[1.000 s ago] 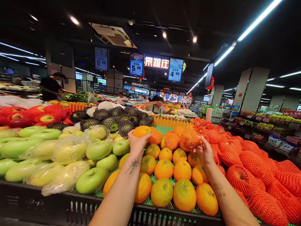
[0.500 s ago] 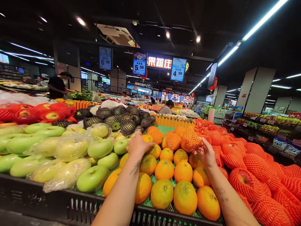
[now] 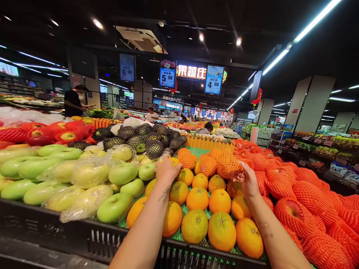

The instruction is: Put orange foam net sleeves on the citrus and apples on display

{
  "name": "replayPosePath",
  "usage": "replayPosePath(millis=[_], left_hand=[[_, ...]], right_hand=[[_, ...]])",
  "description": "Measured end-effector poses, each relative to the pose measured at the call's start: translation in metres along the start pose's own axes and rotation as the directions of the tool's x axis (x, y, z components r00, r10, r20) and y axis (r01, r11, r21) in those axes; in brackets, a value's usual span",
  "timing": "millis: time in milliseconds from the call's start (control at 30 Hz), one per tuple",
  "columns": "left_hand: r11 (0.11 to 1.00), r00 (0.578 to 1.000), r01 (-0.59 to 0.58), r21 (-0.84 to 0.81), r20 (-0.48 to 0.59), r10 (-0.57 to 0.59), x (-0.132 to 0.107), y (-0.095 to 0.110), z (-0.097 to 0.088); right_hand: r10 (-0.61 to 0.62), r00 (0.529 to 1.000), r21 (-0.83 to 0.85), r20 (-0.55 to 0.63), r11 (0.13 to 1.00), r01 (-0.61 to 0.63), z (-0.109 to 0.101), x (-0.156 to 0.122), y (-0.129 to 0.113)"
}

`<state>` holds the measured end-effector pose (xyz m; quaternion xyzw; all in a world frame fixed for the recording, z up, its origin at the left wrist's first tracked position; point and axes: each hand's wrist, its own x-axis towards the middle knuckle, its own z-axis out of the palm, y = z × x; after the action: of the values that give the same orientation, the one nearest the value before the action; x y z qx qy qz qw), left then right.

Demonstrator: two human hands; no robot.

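Note:
My left hand [image 3: 166, 170] is cupped over an orange [image 3: 174, 161] at the back left of the orange pile, beside the green apples [image 3: 122, 173]. Its fingers curl round the fruit, which rests among the other oranges [image 3: 198, 198]. My right hand [image 3: 248, 182] is raised at the right side of the pile, fingers pinched on an orange in orange net sleeving [image 3: 227, 165]. More netted oranges [image 3: 187, 158] lie behind. Bare oranges fill the green mat down to the crate's front edge.
A black crate rim [image 3: 84, 239] runs along the front. Netted red apples [image 3: 305, 194] fill the right, bagged green apples [image 3: 89, 172] the left, dark netted fruit [image 3: 146, 142] behind. A yellow fence divider [image 3: 207, 144] stands at the back. People stand at far stalls.
My left hand has lowered the orange from above the pile down onto it. My right hand has kept its hold on the netted orange, barely moving.

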<state>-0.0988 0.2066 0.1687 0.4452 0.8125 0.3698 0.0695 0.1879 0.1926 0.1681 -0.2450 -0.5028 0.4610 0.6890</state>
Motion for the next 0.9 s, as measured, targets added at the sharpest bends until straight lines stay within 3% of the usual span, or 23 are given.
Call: replayPosePath(millis=[67,233,433,600,767,900], left_hand=[[1.000,1.000,-0.001,0.020,-0.013,0.002,0.001,0.000,0.002],[0.996,0.997,-0.017,0.086,0.075,0.010,0.005,-0.002,0.005],[0.997,0.997,0.073,0.029,-0.002,-0.073,0.004,0.002,0.008],[0.996,0.997,0.072,0.049,0.006,-0.073,0.003,0.003,0.008],[0.995,0.998,-0.057,0.081,-0.026,0.059,0.005,-0.003,0.009],[0.990,0.990,-0.141,0.026,0.029,0.141,0.009,-0.008,0.016]], right_hand=[[-0.006,1.000,0.007,-0.012,1.000,0.006,-0.001,0.000,0.000],[-0.043,0.999,-0.012,-0.004,0.999,0.043,-0.001,0.002,0.001],[-0.030,1.000,-0.008,-0.005,1.000,0.030,-0.001,0.001,0.000],[-0.055,0.998,-0.006,-0.033,0.998,0.055,-0.003,0.002,0.000],[-0.081,0.997,-0.030,-0.003,0.996,0.081,-0.003,0.002,0.001],[-0.080,0.997,-0.029,0.003,0.996,0.080,-0.003,0.001,0.000]])
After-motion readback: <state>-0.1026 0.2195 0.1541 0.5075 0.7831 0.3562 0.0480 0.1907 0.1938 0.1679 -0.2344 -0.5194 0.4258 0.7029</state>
